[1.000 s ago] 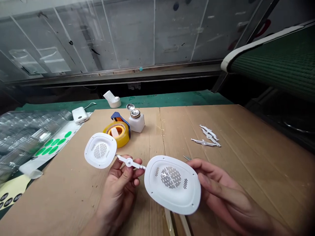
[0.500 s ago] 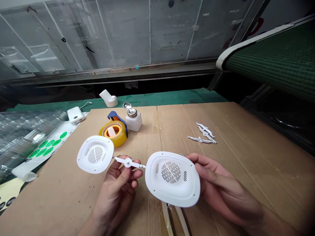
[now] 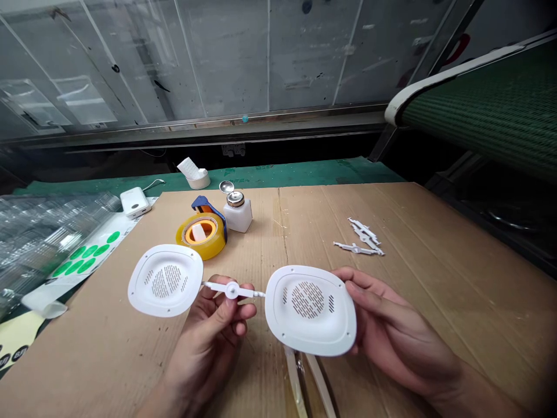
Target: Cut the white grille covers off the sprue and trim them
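Observation:
Two white perforated plastic covers hang at either end of a thin white sprue that has a round hub. The left cover point(image 3: 166, 281) and the right cover point(image 3: 310, 310) both face up toward me. My left hand point(image 3: 215, 325) pinches the sprue point(image 3: 232, 289) near its hub, thumb on top and fingers beneath. With its thumb in front and fingers behind, my right hand point(image 3: 391, 331) grips the right edge of the right cover. Under that cover lie pale-handled pliers or nippers point(image 3: 319, 383), their heads hidden.
Loose white sprues point(image 3: 359, 238) lie right of centre on the cardboard point(image 3: 435, 261). A tape dispenser point(image 3: 202, 232), a white pump bottle point(image 3: 238, 215) and a white device point(image 3: 134, 202) stand further back. Clear plastic packaging point(image 3: 52, 238) fills the left. A green conveyor belt point(image 3: 487, 98) juts in at upper right.
The right cover has risen slightly and shifted right with my right hand. The left cover has tilted, its outer edge moving left and down. Both hands keep their grips.

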{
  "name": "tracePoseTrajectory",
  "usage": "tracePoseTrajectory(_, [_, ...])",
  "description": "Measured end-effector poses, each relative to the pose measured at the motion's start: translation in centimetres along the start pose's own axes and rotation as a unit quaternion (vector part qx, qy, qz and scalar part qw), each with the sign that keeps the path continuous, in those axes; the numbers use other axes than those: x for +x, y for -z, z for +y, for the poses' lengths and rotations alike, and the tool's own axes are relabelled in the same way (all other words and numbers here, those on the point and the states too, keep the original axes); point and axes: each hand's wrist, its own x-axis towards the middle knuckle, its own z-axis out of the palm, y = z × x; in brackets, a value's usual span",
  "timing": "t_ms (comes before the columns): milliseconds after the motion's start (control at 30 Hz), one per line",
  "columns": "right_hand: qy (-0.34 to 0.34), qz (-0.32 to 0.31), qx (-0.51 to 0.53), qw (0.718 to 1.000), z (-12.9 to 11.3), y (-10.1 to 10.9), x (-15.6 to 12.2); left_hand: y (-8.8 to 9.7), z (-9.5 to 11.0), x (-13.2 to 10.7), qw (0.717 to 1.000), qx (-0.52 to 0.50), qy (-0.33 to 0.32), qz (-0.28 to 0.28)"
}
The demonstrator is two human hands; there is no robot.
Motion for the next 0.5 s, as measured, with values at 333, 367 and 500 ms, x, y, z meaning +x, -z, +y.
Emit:
tracePoseTrajectory(333, [-0.005,0.038,-0.013,0.999,0.0,0.1,-0.1,0.5,0.0,0.3,1.0,0.004,0.01,-0.025])
tracePoseTrajectory(367, [-0.006,0.042,-0.016,0.999,0.0,0.1,-0.1,0.7,0.0,0.4,0.999,0.002,0.012,-0.033])
tracePoseTrajectory(500, [-0.007,0.069,-0.041,0.997,0.2,0.3,-0.1,1.4,-0.4,0.8,0.997,-0.006,0.002,-0.082])
